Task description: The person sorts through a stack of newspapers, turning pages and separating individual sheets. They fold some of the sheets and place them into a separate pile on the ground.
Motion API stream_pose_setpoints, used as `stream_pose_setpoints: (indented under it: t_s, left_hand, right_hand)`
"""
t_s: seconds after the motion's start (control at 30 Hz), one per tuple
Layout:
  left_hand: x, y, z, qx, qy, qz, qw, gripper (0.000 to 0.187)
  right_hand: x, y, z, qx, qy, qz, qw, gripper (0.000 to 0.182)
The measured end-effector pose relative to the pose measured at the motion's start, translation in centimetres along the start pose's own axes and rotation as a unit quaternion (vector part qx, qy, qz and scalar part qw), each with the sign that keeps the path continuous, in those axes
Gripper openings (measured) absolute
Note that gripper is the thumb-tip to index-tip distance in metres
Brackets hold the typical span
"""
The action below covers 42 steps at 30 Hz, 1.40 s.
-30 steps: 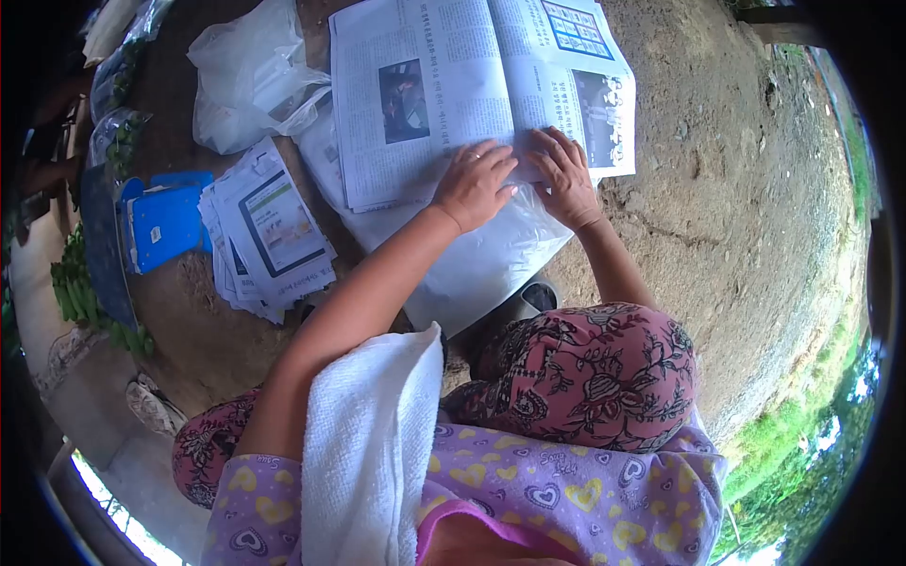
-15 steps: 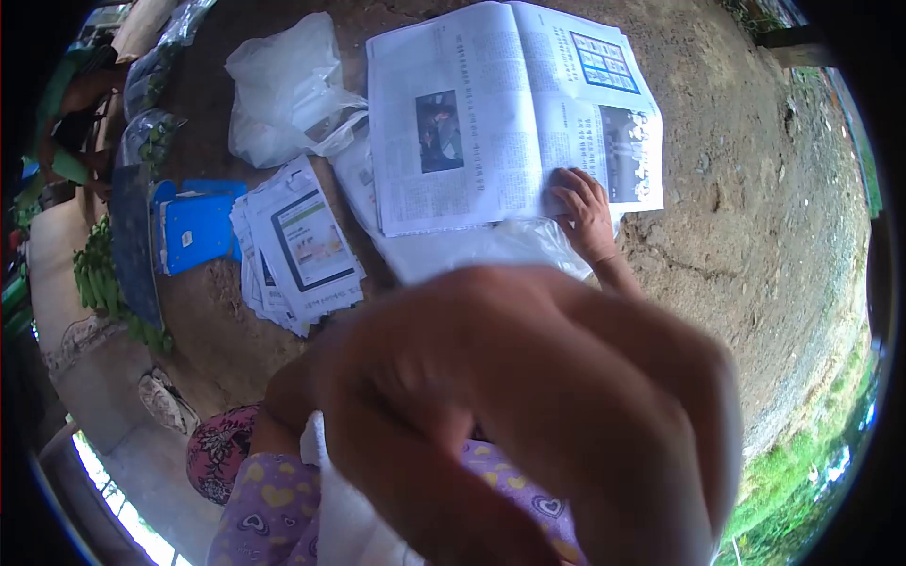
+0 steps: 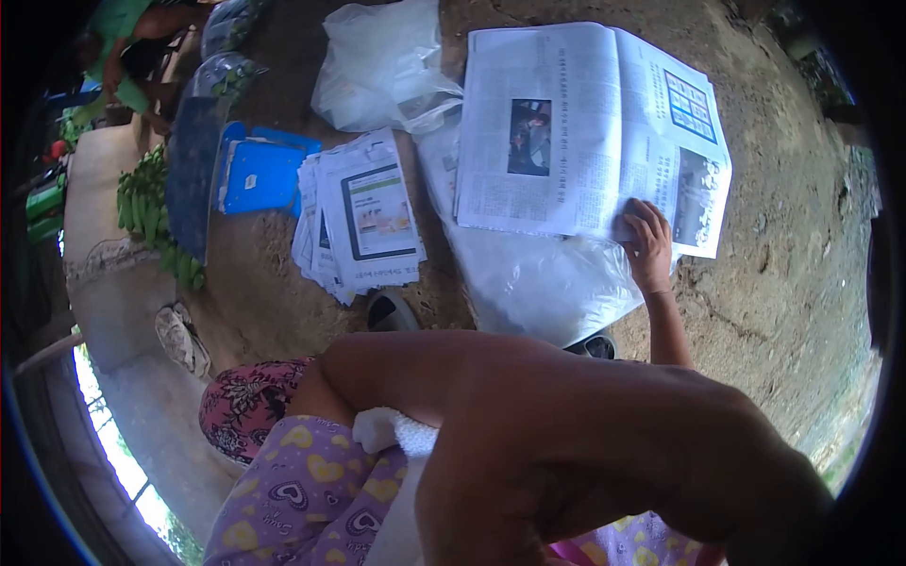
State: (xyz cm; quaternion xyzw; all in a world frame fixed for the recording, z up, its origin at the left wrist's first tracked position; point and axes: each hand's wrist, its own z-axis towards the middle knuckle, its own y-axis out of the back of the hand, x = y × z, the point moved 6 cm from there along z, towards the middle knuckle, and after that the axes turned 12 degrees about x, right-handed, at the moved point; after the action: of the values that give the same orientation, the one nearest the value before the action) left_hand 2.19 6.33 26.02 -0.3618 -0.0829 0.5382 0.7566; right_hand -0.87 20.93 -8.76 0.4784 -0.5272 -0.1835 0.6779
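Note:
A printed newspaper [image 3: 538, 85] lies spread on the ground, partly on top of a clear plastic bag [image 3: 547, 283]. My right hand [image 3: 651, 250] is at its lower edge, fingers bent over the sheet and thumb to the left, apparently gripping the paper. Across the foreground stretches a large bare arm [image 3: 604, 424], close to the camera. My left hand cannot be made out. To the left of the newspaper sits a stack of loose printed sheets [image 3: 377, 208].
A whitish plastic bag [image 3: 377, 71] lies behind the stack. Further left are blue dustpan-like objects [image 3: 260, 174], a dark panel [image 3: 193, 179] and green bananas [image 3: 146, 212]. Another person [image 3: 123, 57] is at upper left. Purple heart-print cloth [image 3: 302, 481] covers my lap.
The view has shifted, so the newspaper and sheets appear further right. The blurred arm in the foreground has lowered, uncovering more plastic and footwear. My right hand stays on the newspaper.

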Motion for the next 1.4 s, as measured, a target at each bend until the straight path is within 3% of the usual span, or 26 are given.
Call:
stream_pose_setpoints:
  t_s: [0.63, 0.93, 1.1, 1.2, 1.23, 1.27, 1.33, 1.4]
  left_hand:
    - [0.0, -0.9, -0.1, 0.008, 0.028, 0.055, 0.998, 0.021]
    - [-1.1, -1.1, -0.4, 0.003, 0.031, 0.094, 0.995, 0.02]
    - [-1.1, 0.0, -0.6, -0.02, 0.038, 0.115, 0.992, 0.019]
    - [-1.9, 3.5, -1.7, -0.095, 0.094, 0.216, 0.967, 0.019]
    - [-2.3, 5.3, -2.5, -0.124, 0.141, 0.323, 0.928, 0.018]
    - [-2.6, 7.6, -3.7, -0.153, 0.224, 0.492, 0.827, 0.014]
    - [-2.6, 11.4, -6.4, -0.134, 0.31, 0.736, 0.587, 0.033]
    - [-1.9, 13.3, -8.3, -0.085, 0.414, 0.841, 0.339, 0.052]
  right_hand:
    - [0.1, 0.2, -0.1, -0.045, 0.029, 0.005, 0.999, 0.043]
    - [-0.3, -0.1, -0.1, -0.009, 0.057, -0.057, 0.997, 0.041]
    - [-1.1, -0.3, 0.2, 0.012, 0.077, -0.096, 0.992, 0.04]
    - [-0.8, 1.4, 1.7, 0.016, 0.074, -0.106, 0.992, 0.031]
    - [-0.5, 2.4, 2.2, 0.018, 0.066, -0.079, 0.995, 0.027]
    - [0.0, 3.6, 3.1, 0.018, 0.062, -0.048, 0.997, 0.023]
    - [1.5, 5.9, 4.7, 0.023, 0.054, -0.05, 0.997, 0.016]
    - [3.3, 8.5, 6.3, 0.02, 0.057, -0.08, 0.995, 0.012]
